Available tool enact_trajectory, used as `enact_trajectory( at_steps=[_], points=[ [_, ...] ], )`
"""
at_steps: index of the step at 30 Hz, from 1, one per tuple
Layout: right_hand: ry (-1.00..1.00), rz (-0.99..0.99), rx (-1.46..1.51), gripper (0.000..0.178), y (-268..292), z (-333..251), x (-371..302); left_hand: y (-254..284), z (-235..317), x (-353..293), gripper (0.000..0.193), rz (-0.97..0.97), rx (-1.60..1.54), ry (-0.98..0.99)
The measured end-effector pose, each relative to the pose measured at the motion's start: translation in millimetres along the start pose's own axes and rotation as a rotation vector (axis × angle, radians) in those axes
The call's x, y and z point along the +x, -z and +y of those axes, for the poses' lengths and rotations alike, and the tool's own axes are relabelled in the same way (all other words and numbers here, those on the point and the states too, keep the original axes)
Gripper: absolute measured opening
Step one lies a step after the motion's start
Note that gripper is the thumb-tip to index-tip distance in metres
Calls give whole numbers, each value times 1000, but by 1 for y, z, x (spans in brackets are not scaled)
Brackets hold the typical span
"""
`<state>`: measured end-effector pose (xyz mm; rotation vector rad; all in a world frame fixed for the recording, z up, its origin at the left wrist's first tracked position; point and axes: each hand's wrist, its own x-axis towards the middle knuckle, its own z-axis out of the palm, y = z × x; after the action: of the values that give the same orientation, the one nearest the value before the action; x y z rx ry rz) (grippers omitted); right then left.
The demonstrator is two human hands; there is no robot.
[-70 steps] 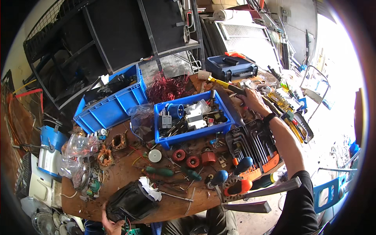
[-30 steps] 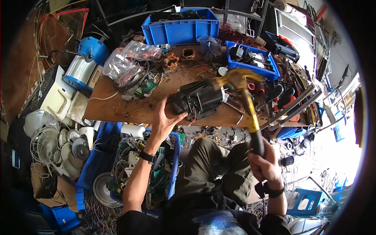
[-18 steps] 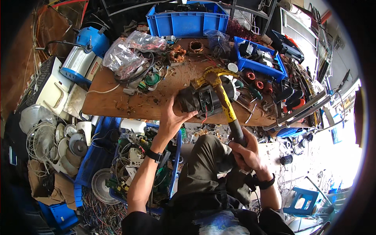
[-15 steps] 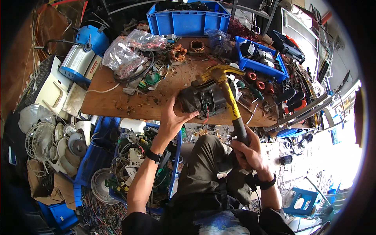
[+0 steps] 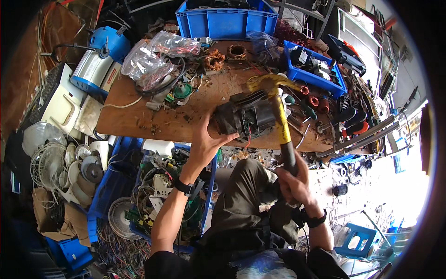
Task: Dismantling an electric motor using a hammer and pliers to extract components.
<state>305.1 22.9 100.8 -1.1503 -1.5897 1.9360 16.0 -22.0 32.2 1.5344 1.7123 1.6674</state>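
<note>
Trousers (image 5: 244,181), dark olive: the seated worker's, nearest to the wearer's chest. Right hand (image 5: 295,180): closed round the dark grip of a hammer (image 5: 279,116), yellow and worn, held aslant with its head up. Left hand (image 5: 206,142): wrapped about the left end of a black motor (image 5: 241,116), thumb on the near side. The motor lies on its side at the near edge of the table (image 5: 125,125), a red wire hanging from it; the hammer head overlaps its far right part, contact not certain from here. Below the table, left: one blue bin (image 5: 211,186) of circuit boards and cables. On the table, beyond the motor: clear plastic bags (image 5: 144,63), left; red coils (image 5: 313,101), right; a copper ring (image 5: 237,51), farther back. Farthest: a large blue crate (image 5: 227,24).
</note>
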Motion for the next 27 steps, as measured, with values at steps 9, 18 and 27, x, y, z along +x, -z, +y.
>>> enact_trajectory(
  at_steps=[9, 18, 27],
  points=[
    [14, -35, 38, 24, 13, -5, 2, -11, 15, 0, 89, 15, -87, 36],
    [-7, -109, -37, 30, 14, 0, 5, -15, 1, 7, 89, 41, -56, 82],
    [-29, -106, -114, 34, 10, 3, 7, -8, -1, 11, 90, 3, 47, 100]
  ],
)
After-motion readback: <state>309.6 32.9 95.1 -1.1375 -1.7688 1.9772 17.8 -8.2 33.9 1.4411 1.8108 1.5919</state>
